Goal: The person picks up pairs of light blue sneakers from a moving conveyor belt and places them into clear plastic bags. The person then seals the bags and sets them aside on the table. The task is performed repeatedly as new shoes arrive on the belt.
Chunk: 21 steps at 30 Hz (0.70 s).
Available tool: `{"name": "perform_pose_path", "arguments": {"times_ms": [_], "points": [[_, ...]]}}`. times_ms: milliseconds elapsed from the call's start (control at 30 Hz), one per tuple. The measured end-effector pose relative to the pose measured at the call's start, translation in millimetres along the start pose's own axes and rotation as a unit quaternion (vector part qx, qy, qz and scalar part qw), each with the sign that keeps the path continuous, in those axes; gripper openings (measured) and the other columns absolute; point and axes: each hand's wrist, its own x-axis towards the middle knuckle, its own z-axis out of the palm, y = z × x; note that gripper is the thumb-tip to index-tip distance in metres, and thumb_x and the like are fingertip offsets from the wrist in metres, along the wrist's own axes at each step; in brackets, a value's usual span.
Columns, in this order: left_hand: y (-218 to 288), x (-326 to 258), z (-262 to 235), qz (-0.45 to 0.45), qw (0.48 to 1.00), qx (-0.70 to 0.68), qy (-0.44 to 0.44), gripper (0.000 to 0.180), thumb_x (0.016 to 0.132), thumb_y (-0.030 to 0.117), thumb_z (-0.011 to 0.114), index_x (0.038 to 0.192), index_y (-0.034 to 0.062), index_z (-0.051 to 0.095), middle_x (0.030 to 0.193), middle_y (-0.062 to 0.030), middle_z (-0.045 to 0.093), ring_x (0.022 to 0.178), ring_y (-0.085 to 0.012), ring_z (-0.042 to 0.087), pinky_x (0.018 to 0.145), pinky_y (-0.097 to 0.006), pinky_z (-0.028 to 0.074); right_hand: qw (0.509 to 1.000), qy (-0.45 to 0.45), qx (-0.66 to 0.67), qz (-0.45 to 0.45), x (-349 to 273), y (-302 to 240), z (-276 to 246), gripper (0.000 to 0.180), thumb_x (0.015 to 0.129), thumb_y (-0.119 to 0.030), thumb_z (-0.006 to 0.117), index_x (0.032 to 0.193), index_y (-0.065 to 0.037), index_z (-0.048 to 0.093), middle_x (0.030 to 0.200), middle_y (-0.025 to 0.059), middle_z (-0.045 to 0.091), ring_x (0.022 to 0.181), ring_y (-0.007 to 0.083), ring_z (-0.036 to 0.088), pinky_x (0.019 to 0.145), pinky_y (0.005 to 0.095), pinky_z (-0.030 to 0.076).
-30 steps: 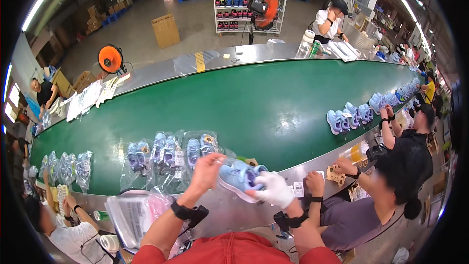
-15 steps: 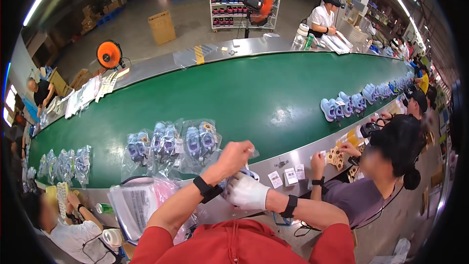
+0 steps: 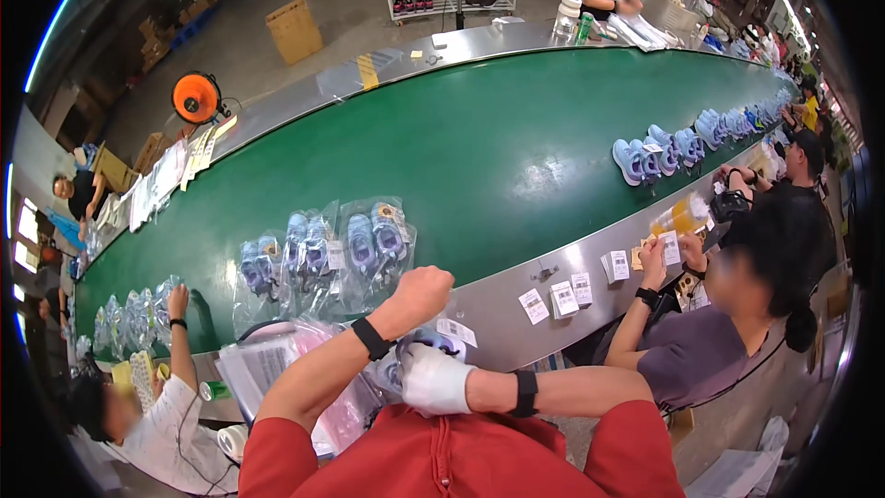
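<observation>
The fingers [image 3: 440,278] of the left hand [image 3: 415,302] are curled tightly; whether they hold something, I cannot tell. Just below, the white-gloved right hand [image 3: 437,382] grasps a light-blue, rounded shoe [image 3: 431,339]. A white printed label [image 3: 457,332] shows beside it; rightward, white barcode tags [image 3: 563,300] lie on the shiny metal desk [image 3: 498,323].

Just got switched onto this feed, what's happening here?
The person's gloved right hand holds a blue shoe, with a white tag beside it. The bare left hand is curled closed nearby; whether it grips anything is hidden. Three bagged pairs of shoes lie on the green belt ahead.
</observation>
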Motion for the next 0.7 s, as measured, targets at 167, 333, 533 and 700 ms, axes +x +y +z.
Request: {"name": "perform_pose_path", "arguments": {"times_ms": [167, 333, 533, 700], "points": [[20.7, -5.0, -9.7, 0.088, 0.986, -0.142, 0.008, 0.012, 0.08, 0.012, 0.054, 0.078, 0.0017, 0.06, 0.07, -0.0209, 0.059, 0.067, -0.0387, 0.058, 0.059, -0.044, 0.047, 0.984, -0.066, 0.144, 0.076, -8.7, 49.2, 26.1, 0.028, 0.067, -0.033, 0.066, 0.072, -0.005, 0.066, 0.075, 0.0133, 0.062, 0.074, 0.0321, 0.061, 0.068, 0.0419, 0.047], [45.2, -16.5, -7.0, 0.142, 0.979, -0.148, 0.011, 0.009, 0.079, 0.011, 0.056, 0.081, 0.0047, 0.061, 0.07, -0.0189, 0.06, 0.064, -0.0374, 0.058, 0.056, -0.042, 0.047, 0.979, 0.101, 0.144, 0.099, -22.2, 69.8, 93.2, 0.028, 0.072, -0.034, 0.062, 0.071, -0.007, 0.067, 0.071, 0.0106, 0.064, 0.07, 0.0296, 0.062, 0.067, 0.041, 0.048], [19.9, -33.0, -25.8, 0.08, 0.978, -0.134, 0.139, 0.009, 0.078, 0.014, 0.061, 0.085, 0.0083, 0.061, 0.066, -0.0134, 0.058, 0.058, -0.0324, 0.059, 0.051, -0.039, 0.048, 0.95, 0.075, 0.065, 0.296, -42.8, 89.3, 30.7, 0.032, 0.075, -0.04, 0.06, 0.078, -0.009, 0.067, 0.078, 0.0103, 0.065, 0.076, 0.028, 0.062, 0.07, 0.041, 0.048], [56.6, -73.0, 36.6, 0.079, 0.974, -0.189, 0.096, 0.009, 0.083, 0.016, 0.057, 0.083, 0.0068, 0.057, 0.066, -0.0158, 0.056, 0.056, -0.0335, 0.057, 0.05, -0.04, 0.046, 0.922, 0.054, -0.029, 0.383, -50.9, 92.2, 67.3, 0.033, 0.071, -0.042, 0.062, 0.082, -0.012, 0.066, 0.082, 0.0144, 0.061, 0.078, 0.029, 0.06, 0.067, 0.043, 0.046]]}}
